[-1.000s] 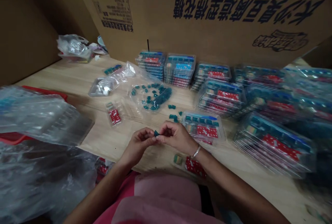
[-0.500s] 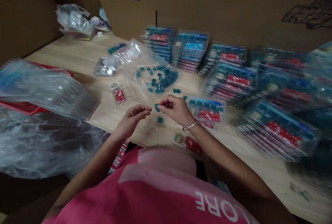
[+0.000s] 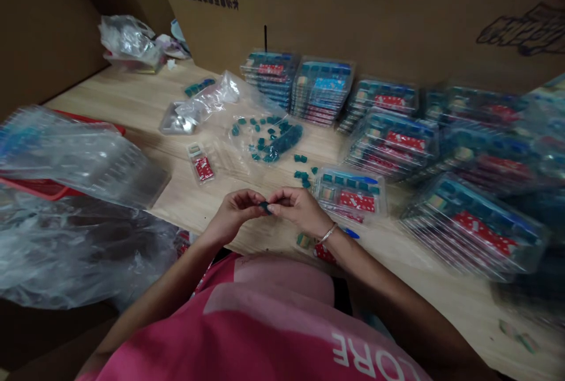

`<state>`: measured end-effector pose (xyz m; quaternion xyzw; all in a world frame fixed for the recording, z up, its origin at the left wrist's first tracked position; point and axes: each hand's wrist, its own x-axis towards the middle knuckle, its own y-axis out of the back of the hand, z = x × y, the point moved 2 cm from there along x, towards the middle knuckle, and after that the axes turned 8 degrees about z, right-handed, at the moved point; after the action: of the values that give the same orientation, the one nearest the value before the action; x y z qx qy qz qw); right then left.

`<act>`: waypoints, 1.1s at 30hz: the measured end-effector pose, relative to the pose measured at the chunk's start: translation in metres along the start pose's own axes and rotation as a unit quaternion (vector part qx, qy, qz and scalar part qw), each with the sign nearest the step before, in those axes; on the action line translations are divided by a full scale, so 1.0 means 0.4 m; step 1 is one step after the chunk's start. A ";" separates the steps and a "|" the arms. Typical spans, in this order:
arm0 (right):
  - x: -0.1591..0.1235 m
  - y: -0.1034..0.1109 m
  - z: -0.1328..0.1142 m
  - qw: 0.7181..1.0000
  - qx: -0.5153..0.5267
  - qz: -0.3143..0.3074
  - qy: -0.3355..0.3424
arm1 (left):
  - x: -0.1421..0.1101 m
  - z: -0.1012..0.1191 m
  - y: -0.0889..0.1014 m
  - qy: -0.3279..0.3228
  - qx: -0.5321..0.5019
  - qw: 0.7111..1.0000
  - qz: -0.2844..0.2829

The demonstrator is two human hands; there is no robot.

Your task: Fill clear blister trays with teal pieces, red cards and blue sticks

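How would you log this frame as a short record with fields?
Left hand: fingertips on a small dark piece
Right hand: pinching the same piece; bracelet on wrist
Beside right hand: clear tray with teal squares and a red spotted packet
Beyond hands: clear bag around teal pieces
Picture right: stacks of filled trays
Background: printed cardboard
Unclear: details of the held piece

Illumination is low; the cardboard box [image 3: 353,22] renders dull brown. Glare marks the clear bag [image 3: 227,89]. The packs [image 3: 481,234] at my right exhibit blur and stretched outlines. Deep shadow lies beneath the plastic sheeting [image 3: 88,251]. The piece [image 3: 265,207] between my fingers [image 3: 248,199] appears dark and soft.
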<state>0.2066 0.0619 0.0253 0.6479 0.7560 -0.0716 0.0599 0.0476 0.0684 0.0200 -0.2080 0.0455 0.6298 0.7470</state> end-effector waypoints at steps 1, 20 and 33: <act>-0.010 -0.004 -0.003 1.000 -0.020 0.007 0.010 | -0.005 -0.003 0.002 0.011 -0.003 1.000 0.000; -0.088 -0.039 0.056 0.992 0.033 -0.004 -0.124 | -0.101 -0.050 0.008 0.047 0.030 0.998 -0.017; -0.086 -0.048 0.068 0.976 0.143 0.013 -0.164 | -0.086 -0.059 0.006 0.007 0.033 0.999 -0.023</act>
<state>0.1928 0.0206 0.0056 0.6388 0.7094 -0.2834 0.0914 0.0430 0.0283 0.0093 -0.1888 0.0665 0.6095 0.7671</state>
